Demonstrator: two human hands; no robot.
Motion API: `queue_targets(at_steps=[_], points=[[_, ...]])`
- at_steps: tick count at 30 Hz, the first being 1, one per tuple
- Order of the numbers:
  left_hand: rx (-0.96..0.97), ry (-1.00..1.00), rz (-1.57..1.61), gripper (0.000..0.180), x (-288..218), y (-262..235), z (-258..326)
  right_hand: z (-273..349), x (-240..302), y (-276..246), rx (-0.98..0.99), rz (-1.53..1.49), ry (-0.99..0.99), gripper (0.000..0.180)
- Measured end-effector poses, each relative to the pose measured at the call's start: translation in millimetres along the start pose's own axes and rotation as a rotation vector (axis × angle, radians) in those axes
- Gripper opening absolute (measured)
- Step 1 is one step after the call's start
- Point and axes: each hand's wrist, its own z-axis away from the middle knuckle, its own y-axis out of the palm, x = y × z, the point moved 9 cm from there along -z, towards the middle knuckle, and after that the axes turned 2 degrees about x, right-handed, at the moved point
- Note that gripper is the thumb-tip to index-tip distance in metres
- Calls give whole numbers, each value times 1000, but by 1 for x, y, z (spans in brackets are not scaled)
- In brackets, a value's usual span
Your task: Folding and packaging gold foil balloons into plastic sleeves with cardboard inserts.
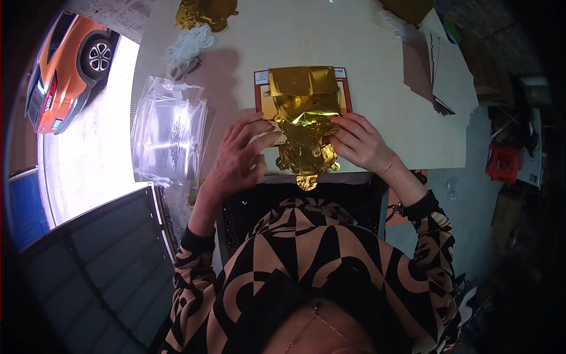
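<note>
A flat gold foil balloon (306,141), folded and creased, lies at the near edge of the table, its small tab hanging past the edge. Beneath it is a card with a red border (258,88), mostly covered by the foil. My left hand (240,152) is at the foil's left side, fingers bent and spread apart, fingertips by its edge. On the opposite side, my right hand (361,141) has its fingers drawn together on the foil's right edge; its thumb is largely hidden.
Clear plastic bags (171,133) lie stacked at the table's left edge. Behind them are a bundle of white string (191,44) and more gold foil (206,13). Another gold foil piece (410,10) and a brown cardboard sheet (417,65) are at far right. A red stool (503,163) stands beyond.
</note>
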Motion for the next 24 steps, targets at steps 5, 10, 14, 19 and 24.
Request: queue_targets(at_steps=[5,10,14,19,24], points=[[-22,-2,41,59,0,-4,-21,12,10,4,40,-31,33,19],[-17,127,-209,56,-12,27,-81,12,27,2,73,-61,50,23],[17,150,-344,57,-2,67,-91,14,30,1,100,-83,48,23],[62,145,-499,62,7,99,-94,30,19,-3,123,-132,99,24],[64,159,-510,63,12,111,-107,56,-16,-15,-71,-203,326,29]])
